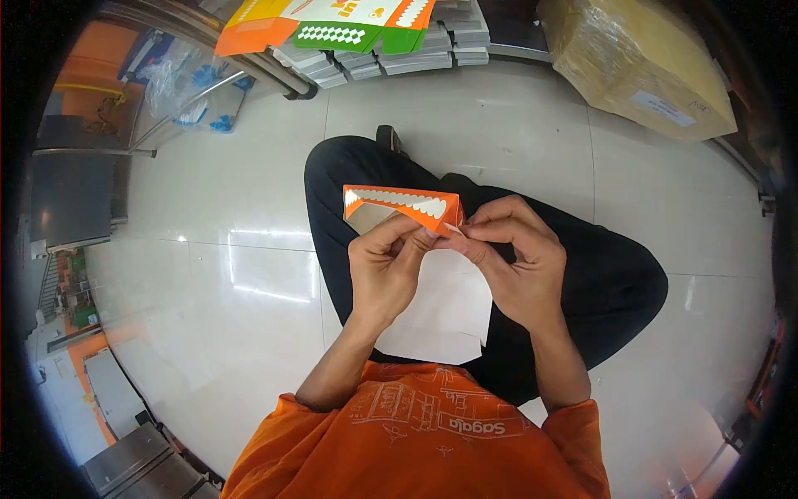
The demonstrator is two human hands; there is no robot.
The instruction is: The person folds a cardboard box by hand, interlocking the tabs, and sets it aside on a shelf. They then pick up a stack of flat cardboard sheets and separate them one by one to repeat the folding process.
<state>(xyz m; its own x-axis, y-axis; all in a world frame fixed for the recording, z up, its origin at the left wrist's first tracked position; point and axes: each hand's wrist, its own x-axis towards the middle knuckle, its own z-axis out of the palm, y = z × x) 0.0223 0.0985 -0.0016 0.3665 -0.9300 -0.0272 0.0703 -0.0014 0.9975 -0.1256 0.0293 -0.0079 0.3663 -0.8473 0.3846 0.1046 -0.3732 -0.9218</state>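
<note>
Orange carton (pixel 440 212): folded partly into shape, at the middle of the frame, tilted, its long edge printed with a white scalloped pattern; both hands have hold of it.
Clear plastic bag (pixel 170 83): upper left of the frame, near metal legs (pixel 287 79).
Floor (pixel 208 200): pale, glossy tiles, with bright reflections left of centre.
Printed carton sheet (pixel 332 35): top of the frame, left of centre, orange, green and white.
Left hand (pixel 384 266): just left of centre, its grip closed, thumb and fingers pinching the carton's lower edge.
Stacked flat pieces (pixel 416 60): top middle, beneath the printed sheet.
White panel (pixel 445 303): below the carton, between the forearms; whether it joins the carton, I cannot tell.
Right hand (pixel 528 266): right of centre, grip narrowed to a pinch, thumb and forefinger on a small flap at the carton's right end.
Black trousers (pixel 615 283): crossed legs behind the hands.
Wrapped box (pixel 632 58): upper right, with a white label.
</note>
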